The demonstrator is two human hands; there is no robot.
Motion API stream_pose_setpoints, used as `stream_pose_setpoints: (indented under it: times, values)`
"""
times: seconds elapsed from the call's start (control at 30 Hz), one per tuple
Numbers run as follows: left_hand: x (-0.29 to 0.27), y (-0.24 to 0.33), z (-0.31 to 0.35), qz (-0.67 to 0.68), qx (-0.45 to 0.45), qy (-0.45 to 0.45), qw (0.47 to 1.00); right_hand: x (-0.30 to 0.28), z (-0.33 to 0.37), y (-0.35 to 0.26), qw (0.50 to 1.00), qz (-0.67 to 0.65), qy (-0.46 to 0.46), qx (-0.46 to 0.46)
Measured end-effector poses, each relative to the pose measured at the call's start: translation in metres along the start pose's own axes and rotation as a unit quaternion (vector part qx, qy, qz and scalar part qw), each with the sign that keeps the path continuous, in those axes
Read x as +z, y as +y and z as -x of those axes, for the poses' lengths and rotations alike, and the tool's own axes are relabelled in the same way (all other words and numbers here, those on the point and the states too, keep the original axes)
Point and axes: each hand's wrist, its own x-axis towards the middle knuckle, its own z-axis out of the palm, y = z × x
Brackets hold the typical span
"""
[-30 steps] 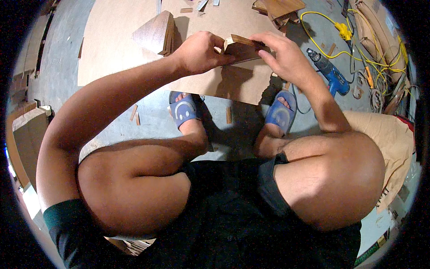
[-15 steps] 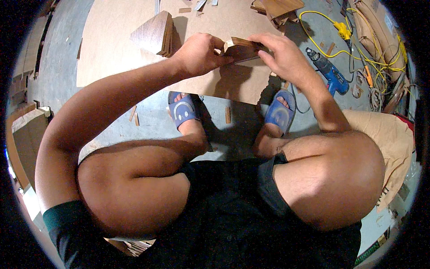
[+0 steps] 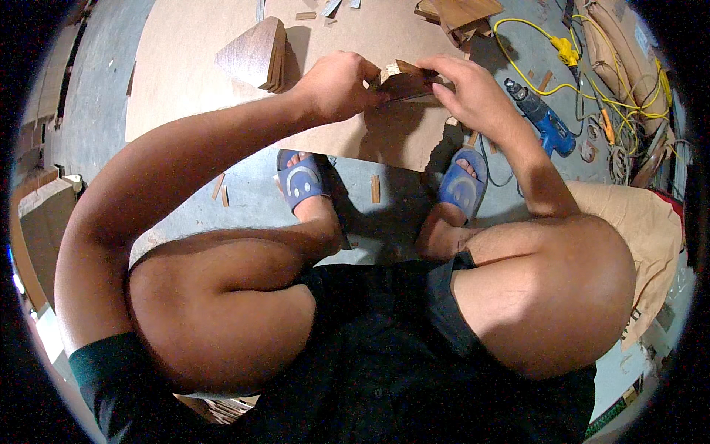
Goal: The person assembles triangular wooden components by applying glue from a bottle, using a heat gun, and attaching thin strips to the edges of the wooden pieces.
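Between my two hands, just above a tan board (image 3: 325, 137) on the floor, is a small dark-brown wooden piece (image 3: 409, 85) with a pale, rough end. My left hand (image 3: 342, 86) grips its left end, fingers closed and partly hidden behind the hand. At the other end my right hand (image 3: 464, 87) pinches it between thumb and fingers. A stack of wood-grain panels with angled sides (image 3: 255, 53) lies on the board, left of my left hand.
Brown panel pieces (image 3: 466, 15) lie at the far right of the board. A blue heat gun or drill (image 3: 543, 118) rests on the floor at right, near a yellow cord (image 3: 510, 59). Small wood strips (image 3: 376, 189) lie between my feet. Brown paper (image 3: 629, 222) sits beside my right knee.
The wooden piece has turned slightly in my hands, showing more of its pale end. Both hands have shifted a little to the right and keep hold of it.
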Motion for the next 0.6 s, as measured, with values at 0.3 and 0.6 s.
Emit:
stream_pose_setpoints:
  times: [0.3,0.6]
  values:
    - [0.0002,0.0068,-0.0042,0.001,-0.002,-0.009,1.0,0.0046,0.0036,0.007,0.999,-0.039,-0.008,0.029]
    - [-0.001,0.0086,-0.0063,-0.005,0.008,-0.01,1.0,0.0063,0.0056,0.0105,0.996,-0.061,-0.016,0.055]
